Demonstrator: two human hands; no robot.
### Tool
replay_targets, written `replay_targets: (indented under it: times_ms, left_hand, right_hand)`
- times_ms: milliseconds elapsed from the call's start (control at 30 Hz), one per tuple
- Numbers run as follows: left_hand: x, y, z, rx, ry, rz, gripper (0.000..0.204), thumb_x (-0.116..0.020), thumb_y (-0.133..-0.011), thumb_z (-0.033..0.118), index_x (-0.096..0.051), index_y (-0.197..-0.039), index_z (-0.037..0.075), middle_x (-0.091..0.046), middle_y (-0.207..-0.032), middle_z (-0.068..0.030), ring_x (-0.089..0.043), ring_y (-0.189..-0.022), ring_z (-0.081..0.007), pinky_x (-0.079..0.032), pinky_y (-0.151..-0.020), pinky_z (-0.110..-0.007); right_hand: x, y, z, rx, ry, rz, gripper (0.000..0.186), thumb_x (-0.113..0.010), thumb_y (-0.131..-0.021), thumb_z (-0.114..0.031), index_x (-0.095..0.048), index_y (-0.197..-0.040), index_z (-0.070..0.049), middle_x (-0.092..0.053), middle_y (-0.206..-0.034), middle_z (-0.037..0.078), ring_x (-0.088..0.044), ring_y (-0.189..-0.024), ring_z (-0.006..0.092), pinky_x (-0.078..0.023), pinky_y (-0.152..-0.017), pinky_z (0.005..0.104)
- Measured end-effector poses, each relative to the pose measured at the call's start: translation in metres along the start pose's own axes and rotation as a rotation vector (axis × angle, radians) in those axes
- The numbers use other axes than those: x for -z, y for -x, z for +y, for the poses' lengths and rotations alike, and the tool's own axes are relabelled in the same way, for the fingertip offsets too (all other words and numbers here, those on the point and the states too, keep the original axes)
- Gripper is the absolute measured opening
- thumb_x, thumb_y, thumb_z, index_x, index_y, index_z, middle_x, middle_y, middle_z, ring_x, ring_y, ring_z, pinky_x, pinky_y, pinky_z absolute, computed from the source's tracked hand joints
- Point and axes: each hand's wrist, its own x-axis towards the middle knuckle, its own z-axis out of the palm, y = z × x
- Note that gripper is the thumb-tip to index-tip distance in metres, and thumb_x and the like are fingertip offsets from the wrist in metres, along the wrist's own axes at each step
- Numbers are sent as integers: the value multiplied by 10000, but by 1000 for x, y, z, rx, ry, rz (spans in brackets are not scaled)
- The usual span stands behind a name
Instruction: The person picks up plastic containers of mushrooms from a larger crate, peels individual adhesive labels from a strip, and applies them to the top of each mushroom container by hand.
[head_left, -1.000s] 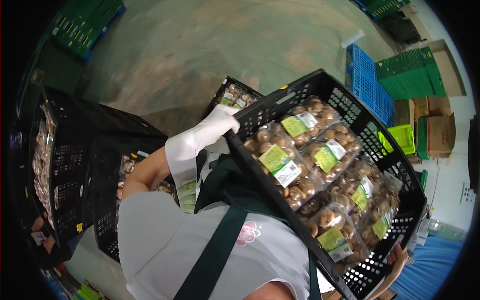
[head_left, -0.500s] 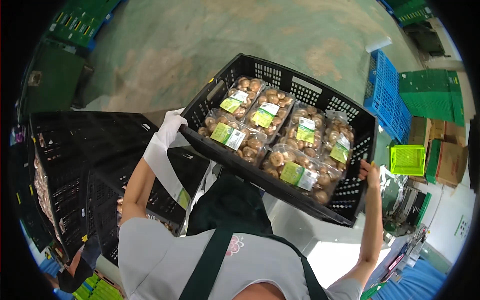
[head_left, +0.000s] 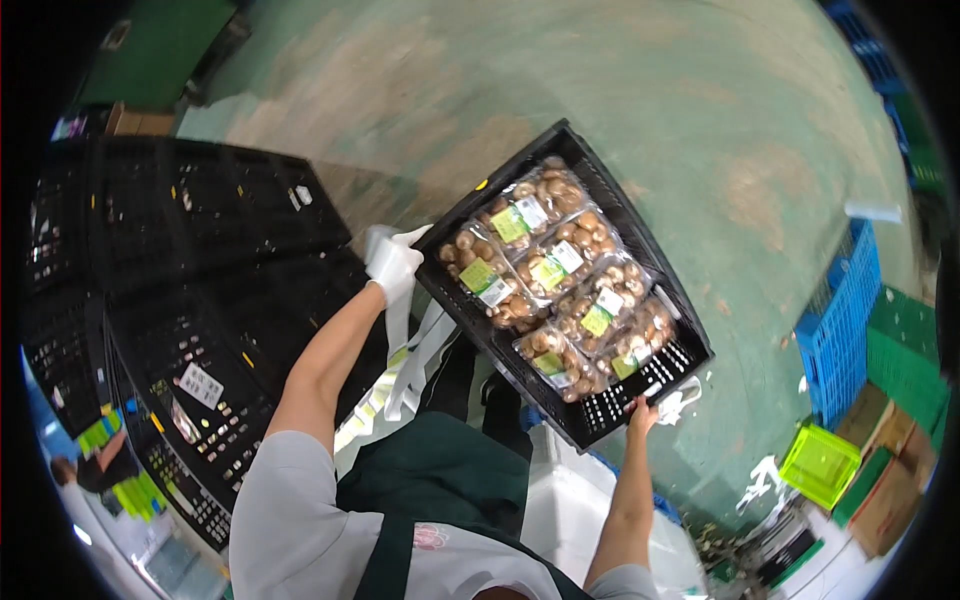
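Between my two hands hangs a black plastic crate [head_left: 488, 335], held tilted in front of me above the floor. Several clear packs of brown mushrooms [head_left: 584, 238] lie in it, each with a green and white label. My left hand [head_left: 395, 255], with a white wrapping on it and strips trailing from the wrist, is closed on the crate's left end. At the near right end, my right hand [head_left: 642, 412] grips the rim, bare, its fingers partly hidden by the crate wall. A bare strip of slotted crate bottom shows beside the packs on the right.
Stacked black crates [head_left: 230, 255] stand close on my left. A white bin [head_left: 580, 500] is near my legs. To the right are a blue plastic pallet [head_left: 838, 320], a bright green basket [head_left: 820, 465] and cardboard boxes [head_left: 890, 500]. Another person [head_left: 95, 470] is at the lower left.
The crate has swung clockwise and its right end has come down toward me, both hands still on it. My body has turned, so the black stacks fill more of the left side.
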Motion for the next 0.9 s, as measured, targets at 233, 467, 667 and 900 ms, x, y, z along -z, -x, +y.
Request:
replay_targets:
  times_ms: [233, 467, 667, 900]
  left_hand:
    - [-50, 25, -10, 8, 781, 41, 619, -348, -609, -118, -535, -1191, -20, -593, -956, -37, -553, -836, -112, -435, -754, -213]
    - [-89, 48, 1, 58, 641, 277, 574, -366, -643, -130, -553, -1169, 0, -601, -928, -55, -556, -808, -129, -434, -734, -222]
    - [-103, 46, 8, -13, 597, 541, 525, -393, -647, -118, -581, -1121, 10, -608, -942, -79, -566, -833, -169, -438, -759, -251]
    - [-118, 45, 4, -82, 457, 552, 484, -434, -647, -94, -607, -1080, 36, -607, -975, -101, -563, -897, -214, -435, -806, -275]
  right_hand:
    - [62, 8, 6, 30, 1, -112, 89, -535, -826, -1, -451, -799, 5, -515, -625, 80, -506, -489, 166, -464, -448, 304]
    - [94, -5, 22, -2, 501, 33, 242, -586, -808, -184, -503, -887, 29, -601, -743, 162, -592, -595, 229, -504, -606, 348]
    - [100, -10, 2, -89, 1110, 137, 615, -671, -751, -317, -444, -1075, 153, -572, -1029, 297, -573, -970, 411, -466, -843, 428]
    - [93, -13, -8, -201, 1136, 247, 606, -668, -767, -349, -427, -1075, 114, -586, -1026, 266, -591, -970, 371, -492, -823, 390]
